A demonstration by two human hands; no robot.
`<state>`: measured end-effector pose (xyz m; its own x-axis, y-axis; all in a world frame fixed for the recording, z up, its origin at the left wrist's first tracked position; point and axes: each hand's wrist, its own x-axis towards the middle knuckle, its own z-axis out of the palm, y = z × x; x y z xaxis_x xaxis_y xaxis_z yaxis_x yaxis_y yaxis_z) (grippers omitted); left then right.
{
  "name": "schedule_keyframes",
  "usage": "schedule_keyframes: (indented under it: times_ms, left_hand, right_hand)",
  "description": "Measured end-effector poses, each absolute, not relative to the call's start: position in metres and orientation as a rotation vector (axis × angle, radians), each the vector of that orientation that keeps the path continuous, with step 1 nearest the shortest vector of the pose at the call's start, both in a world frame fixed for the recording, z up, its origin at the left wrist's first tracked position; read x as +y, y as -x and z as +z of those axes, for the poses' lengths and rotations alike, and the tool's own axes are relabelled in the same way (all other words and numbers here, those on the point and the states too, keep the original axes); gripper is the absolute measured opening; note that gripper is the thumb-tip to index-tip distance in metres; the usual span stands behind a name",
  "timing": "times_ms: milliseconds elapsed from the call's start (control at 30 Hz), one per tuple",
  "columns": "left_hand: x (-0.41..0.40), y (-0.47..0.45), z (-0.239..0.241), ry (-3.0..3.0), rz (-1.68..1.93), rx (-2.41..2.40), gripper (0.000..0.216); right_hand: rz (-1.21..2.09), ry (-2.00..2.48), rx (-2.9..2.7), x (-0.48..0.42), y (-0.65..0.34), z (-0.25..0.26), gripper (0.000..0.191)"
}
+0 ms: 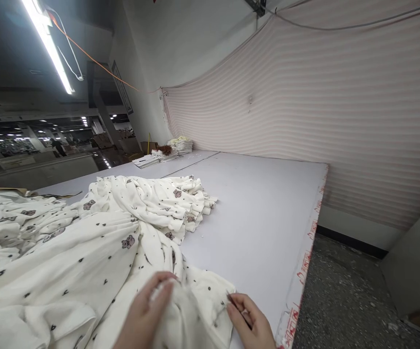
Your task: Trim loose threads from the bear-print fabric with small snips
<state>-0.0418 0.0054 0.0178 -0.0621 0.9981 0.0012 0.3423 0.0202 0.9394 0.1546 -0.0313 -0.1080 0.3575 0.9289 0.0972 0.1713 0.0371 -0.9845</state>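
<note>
White printed fabric (115, 252) with small bears and dark marks lies in gathered folds over the near left of the table. My left hand (148, 310) is closed on a bunched part of this fabric, which is blurred just right of the fingers. Between the bent fingers of my right hand (250, 320) is a small dark pointed tool (234, 301); its exact kind does not show clearly. The tool's tip is at the right edge of the fabric, and I cannot tell whether it touches the cloth.
The pale table (253, 208) has a right edge with red-printed tape (306, 261). Stacks of folded cloth (181, 145) and papers (146, 161) sit at its far end. A striped pink-white sheet (304, 97) hangs behind. Speckled floor (348, 291) and a grey panel (417, 261) are to the right.
</note>
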Motion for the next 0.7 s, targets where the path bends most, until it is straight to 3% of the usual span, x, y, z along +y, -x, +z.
schedule_keyframes:
  times_ms: [100, 200, 367, 467, 700]
  left_hand:
    - [0.028, 0.074, 0.042, -0.92, 1.348, 1.327, 0.029]
    - [0.043, 0.09, 0.057, -0.703, 1.393, 1.052, 0.027]
    - [0.04, 0.051, 0.04, -1.414, 0.776, 1.396, 0.02]
    - [0.036, 0.009, 0.014, -1.903, 0.435, 1.403, 0.042]
    - [0.043, -0.01, -0.016, -2.212, 0.457, 1.313, 0.015]
  right_hand:
    - [0.633, 1.69, -1.097, -0.026, -0.166, -0.124, 0.028]
    - [0.582, 1.737, -1.212, -0.014, -0.17, -0.128, 0.013]
    - [0.776, 1.544, -1.229, 0.006, -0.17, -0.111, 0.023]
    - [0.916, 1.382, -1.221, 0.009, -0.167, -0.098, 0.026]
    - [0.897, 1.326, -1.018, -0.01, -0.159, -0.12, 0.032]
